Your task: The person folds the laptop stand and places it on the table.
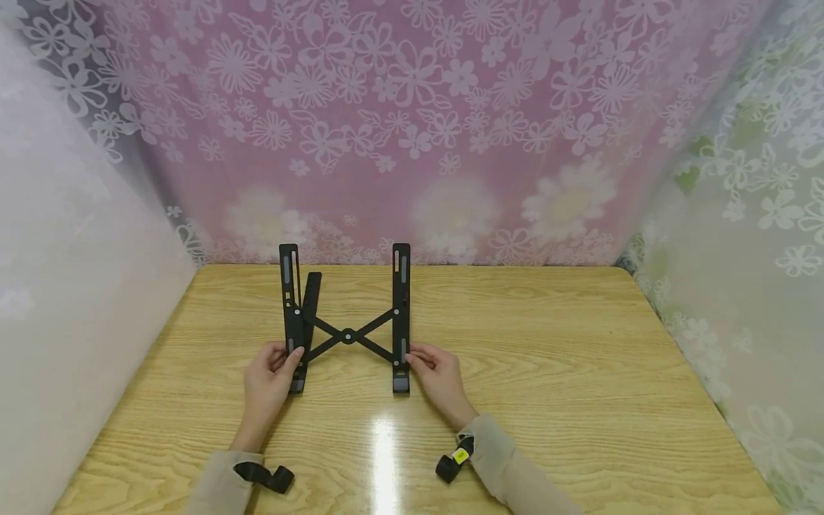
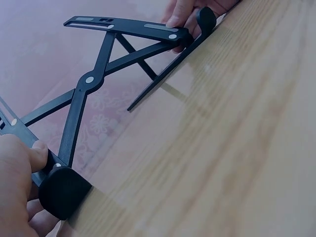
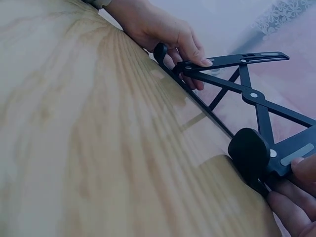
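Observation:
A black folding laptop stand (image 1: 347,336) stands unfolded on the table, its two side arms joined by crossed bars with a round pivot in the middle. My left hand (image 1: 270,372) pinches the left arm near its front end, thumb on top and fingers beneath. On the other side, my right hand (image 1: 440,375) grips the right arm near the front, thumb at its upper edge. The right wrist view shows the right thumb (image 3: 305,168) on the arm's grey pad, fingers underneath. Behind the left arm, a notched support leg (image 1: 312,297) slants down toward the table.
The wood-grain table (image 1: 547,357) reaches back to a pink floral curtain (image 1: 418,143). Pale curtains (image 1: 759,250) hang at the sides. A black strap with a small camera (image 1: 280,479) sits on the left wrist, another (image 1: 447,468) on the right.

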`<state>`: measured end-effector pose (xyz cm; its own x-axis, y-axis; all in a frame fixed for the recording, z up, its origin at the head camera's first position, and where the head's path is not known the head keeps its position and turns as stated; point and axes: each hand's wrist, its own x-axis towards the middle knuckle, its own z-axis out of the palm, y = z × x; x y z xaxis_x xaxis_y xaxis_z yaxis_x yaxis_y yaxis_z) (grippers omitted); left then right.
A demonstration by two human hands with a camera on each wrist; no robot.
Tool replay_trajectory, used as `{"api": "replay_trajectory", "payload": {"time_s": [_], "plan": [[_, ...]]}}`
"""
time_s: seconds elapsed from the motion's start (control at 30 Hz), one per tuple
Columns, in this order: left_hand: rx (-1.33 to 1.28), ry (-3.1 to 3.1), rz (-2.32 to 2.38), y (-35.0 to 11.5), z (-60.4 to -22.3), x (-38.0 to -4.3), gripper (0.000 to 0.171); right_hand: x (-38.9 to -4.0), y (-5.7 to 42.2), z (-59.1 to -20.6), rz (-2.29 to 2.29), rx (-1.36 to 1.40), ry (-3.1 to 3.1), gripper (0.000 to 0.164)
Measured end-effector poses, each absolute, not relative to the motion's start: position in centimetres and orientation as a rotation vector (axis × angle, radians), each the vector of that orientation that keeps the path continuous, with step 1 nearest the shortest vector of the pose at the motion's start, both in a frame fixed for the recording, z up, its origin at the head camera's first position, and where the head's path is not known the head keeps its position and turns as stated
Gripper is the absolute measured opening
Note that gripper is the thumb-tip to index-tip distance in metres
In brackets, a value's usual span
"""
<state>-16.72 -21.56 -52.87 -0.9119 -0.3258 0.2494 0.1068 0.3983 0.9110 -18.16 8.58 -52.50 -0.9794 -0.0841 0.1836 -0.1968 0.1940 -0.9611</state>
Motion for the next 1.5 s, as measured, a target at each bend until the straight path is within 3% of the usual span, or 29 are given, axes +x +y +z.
{"api": "replay_trajectory", "payload": {"time_s": [0.57, 0.87, 1.17, 1.5], "plan": [[0.154, -2.295, -1.532, -18.9, -52.6, -17.1, 0.019, -18.3, 11.0, -52.5, 1.885, 0.185, -2.350, 0.023], [0.124, -2.325, -1.545, -17.7, -52.7, -17.6, 0.018, -17.0, 11.9, -49.1, 1.862, 0.199, -2.364, 0.023], [0.107, -2.342, -1.577, -16.4, -52.6, -18.0, 0.018, -18.2, 13.7, -51.8, 1.871, 0.135, -2.354, 0.022], [0.090, -2.343, -1.622, -15.3, -52.8, -18.5, 0.017, -17.7, 14.8, -50.3, 1.809, 0.237, -2.331, 0.022]]}}
